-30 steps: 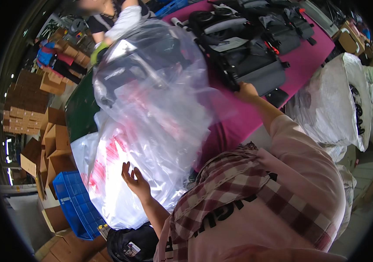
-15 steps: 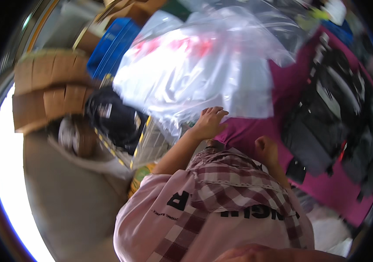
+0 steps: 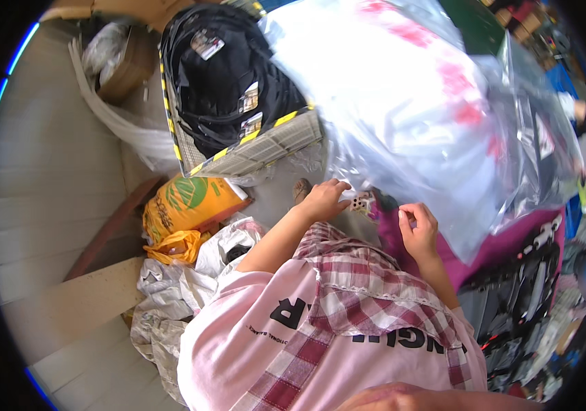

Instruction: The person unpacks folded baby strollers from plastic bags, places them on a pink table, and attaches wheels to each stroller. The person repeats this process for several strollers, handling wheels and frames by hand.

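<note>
A large clear plastic bag (image 3: pixel 409 130) with white and red contents spreads over the table in front of me. My left hand (image 3: pixel 327 200) is at its near edge, fingers loosely stretched and apart, with nothing seen in them. Whether the fingertips touch the plastic I cannot tell. To the right, my right hand (image 3: pixel 419 229) is raised with its fingers curled toward the thumb, close to the bag's lower edge. Anything between those fingers is too small to make out. A magenta cloth (image 3: pixel 454 259) lies under the bag.
At left stands a crate (image 3: pixel 259 154) with yellow-black edging, holding black packed goods (image 3: pixel 231 75). Nearer lie an orange sack (image 3: pixel 193 202) and crumpled white sacks (image 3: pixel 169 294). Black straps and bags (image 3: pixel 512 288) are on the right. A cardboard box (image 3: pixel 128 65) stands far left.
My view has swung left and down, so the bag and magenta cloth appear farther right. The right hand has risen toward the bag and its fist has loosened. The left hand stays near the bag's edge.
</note>
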A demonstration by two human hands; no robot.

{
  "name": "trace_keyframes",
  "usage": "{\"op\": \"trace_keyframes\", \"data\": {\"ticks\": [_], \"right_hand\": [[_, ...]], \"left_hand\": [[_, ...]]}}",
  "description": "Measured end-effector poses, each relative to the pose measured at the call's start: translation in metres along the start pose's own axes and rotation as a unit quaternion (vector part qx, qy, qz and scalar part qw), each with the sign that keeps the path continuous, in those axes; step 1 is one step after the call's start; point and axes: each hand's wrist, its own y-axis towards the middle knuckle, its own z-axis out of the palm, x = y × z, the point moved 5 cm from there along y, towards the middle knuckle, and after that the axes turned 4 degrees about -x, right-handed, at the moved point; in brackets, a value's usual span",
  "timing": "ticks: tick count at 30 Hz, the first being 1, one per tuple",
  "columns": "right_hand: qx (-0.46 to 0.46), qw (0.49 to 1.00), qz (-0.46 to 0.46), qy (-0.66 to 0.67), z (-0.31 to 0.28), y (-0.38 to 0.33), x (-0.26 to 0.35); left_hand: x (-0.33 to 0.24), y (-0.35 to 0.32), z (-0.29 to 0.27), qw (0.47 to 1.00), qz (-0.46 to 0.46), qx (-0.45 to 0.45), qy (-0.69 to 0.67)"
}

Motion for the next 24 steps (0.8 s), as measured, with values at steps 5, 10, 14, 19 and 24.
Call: {"op": "trace_keyframes", "data": {"ticks": [5,10,14,19,24], "right_hand": [[0.042,0.986,-0.045,-0.158,0.127,0.107,0.02],[0.171,0.925,0.05,-0.335,0.194,0.147,-0.02],[0.209,0.887,0.095,-0.4,0.207,0.15,-0.025],[0.202,0.891,0.062,-0.401,0.217,0.155,-0.03],[0.21,0.889,0.045,-0.403,0.221,0.167,-0.033]], "left_hand": [[0.162,0.019,-0.069,0.988,-0.111,-0.083,-0.069],[0.326,0.015,-0.136,0.928,-0.215,-0.289,-0.099],[0.455,0.015,-0.144,0.835,-0.371,-0.394,-0.1],[0.531,0.025,-0.15,0.811,-0.434,-0.391,-0.035],[0.565,0.1,-0.183,0.868,-0.38,-0.301,0.112]]}}
